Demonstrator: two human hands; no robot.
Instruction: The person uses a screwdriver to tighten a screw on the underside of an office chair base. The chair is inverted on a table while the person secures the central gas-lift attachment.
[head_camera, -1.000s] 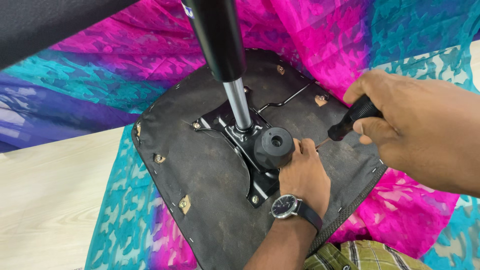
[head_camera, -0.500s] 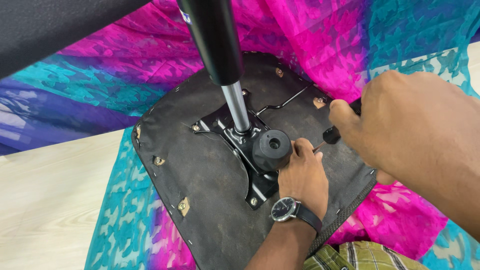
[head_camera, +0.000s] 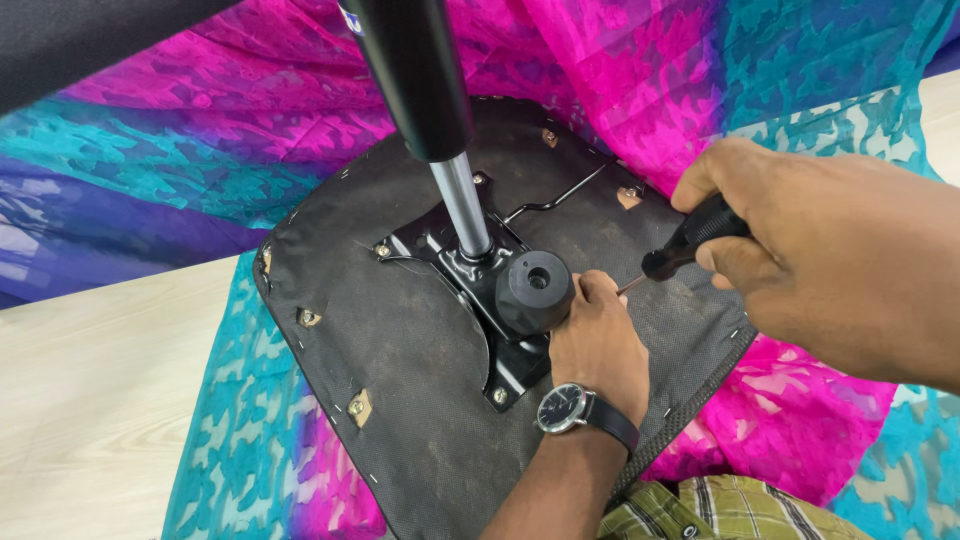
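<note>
— Since half a second ago, what has shifted?

— Only the right hand (head_camera: 830, 260): it sat lower and closer over the seat then, hiding most of the tool. Now it is drawn back to the right, and the black-handled screwdriver (head_camera: 690, 240) shows again, its thin metal shaft pointing down-left toward the left hand (head_camera: 600, 340).

— How are the hands set?

— The right is closed in a fist around the handle. The left rests on the upturned chair seat's black fabric underside (head_camera: 400, 360), fingers curled beside the round black knob (head_camera: 533, 290). I judge it steadies the tip near a screw hidden under the fingers; whether it pinches anything, I cannot tell.

— Where is the seat?

— Lying face down on a pink, teal and purple patterned cloth (head_camera: 700, 80) spread over the pale wooden floor (head_camera: 90, 400), probably to spare the upholstery. The black metal mounting plate (head_camera: 470, 270) sits at its centre, with the gas-lift column (head_camera: 430, 110) rising from it.

— Counts?

— One screwdriver, one knob, one wristwatch (head_camera: 565, 408) on the left wrist, and three bolts visible on the plate.
</note>
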